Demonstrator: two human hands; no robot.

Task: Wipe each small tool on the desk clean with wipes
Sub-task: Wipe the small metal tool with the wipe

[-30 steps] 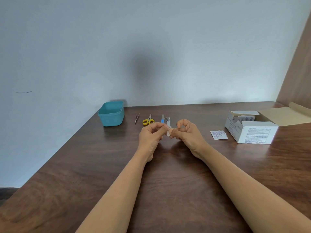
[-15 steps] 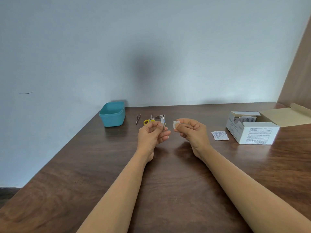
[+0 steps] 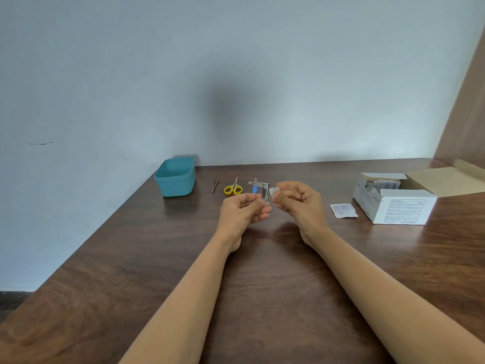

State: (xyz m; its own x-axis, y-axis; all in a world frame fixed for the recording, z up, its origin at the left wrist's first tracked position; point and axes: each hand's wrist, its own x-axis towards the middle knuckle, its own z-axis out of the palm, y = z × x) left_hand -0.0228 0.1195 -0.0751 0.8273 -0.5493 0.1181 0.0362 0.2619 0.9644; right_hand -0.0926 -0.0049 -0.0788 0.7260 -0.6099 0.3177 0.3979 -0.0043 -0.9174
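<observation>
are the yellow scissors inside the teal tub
No, the yellow scissors lie on the desk to the right of the teal tub, beside the tweezers.

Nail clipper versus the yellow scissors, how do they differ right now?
The nail clipper is held upright above the desk, pinched in the left hand; the scissors lie flat on the desk, untouched. The nail clipper is all bare metal, while the scissors have yellow handles. The nail clipper's lever is swung out sideways; the scissors' blades look closed. Both are small metal tools.
</observation>
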